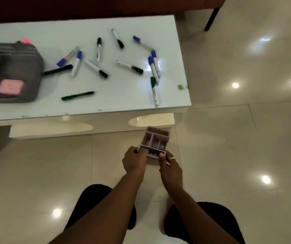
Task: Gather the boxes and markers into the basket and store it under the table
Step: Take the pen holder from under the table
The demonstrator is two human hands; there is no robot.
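Gripping a small lilac box (pixel 156 140) at its near end with both hands. Curling the left hand (pixel 135 160) round the near left corner, fingers wrapped over the wall. Pinching the near right corner with the right hand (pixel 170 166), thumb lying over the rim, a ring (pixel 172 158) showing on one finger.

Keeping the box in front of the white table (pixel 35 32), off its near edge and over the glossy tiled floor (pixel 229 138); not showing clearly whether lifted or resting on the tiles.

Showing an open top, split by thin walls into several compartments: a long one across the far end, smaller ones in the middle, another across the near end. Holding small pale pieces inside, too blurred to tell.

Lying scattered on the table top: markers (pixel 126 64) with white barrels and blue or black caps, plus a dark green marker (pixel 77 95). Sitting at the left end of the table: a grey fabric basket (pixel 23 67), holding a pink box (pixel 10 87).
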